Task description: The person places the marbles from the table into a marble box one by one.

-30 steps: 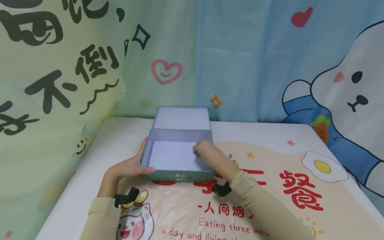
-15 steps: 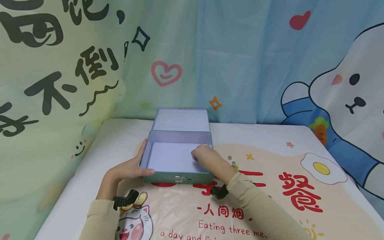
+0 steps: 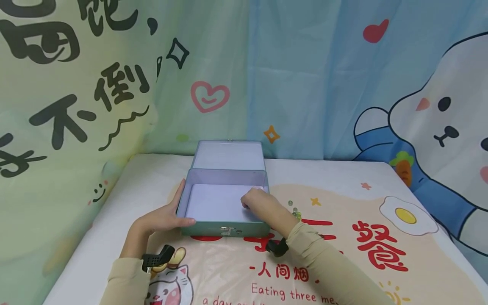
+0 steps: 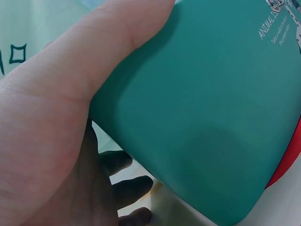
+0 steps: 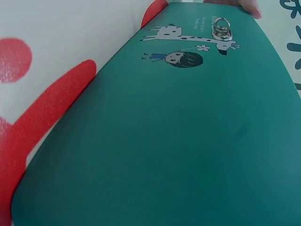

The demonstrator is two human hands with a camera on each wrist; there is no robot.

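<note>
A green tin box (image 3: pixel 209 229) stands on the table with its lid (image 3: pixel 228 155) raised at the back and its pale inside showing. My left hand (image 3: pixel 164 216) grips the box's front left corner, its thumb on the front rim and fingers along the left side. In the left wrist view, that thumb (image 4: pixel 122 28) lies over the green wall. My right hand (image 3: pixel 263 207) reaches over the right side into the box, fingers bent downward. Its fingertips are mostly hidden, so whether they pinch something cannot be told. The right wrist view shows only the box's front, with a clasp (image 5: pixel 222 29).
Several small greenish round pieces, like beads (image 3: pixel 295 210), lie on the table right of the box, partly behind my right forearm. A printed cloth (image 3: pixel 305 262) covers the table. A patterned curtain (image 3: pixel 289 84) hangs behind the table.
My right hand has sunk slightly lower and nearer the front inside the box. A small bluish thing seen at its fingertips a second ago is now out of sight. The left hand keeps its hold.
</note>
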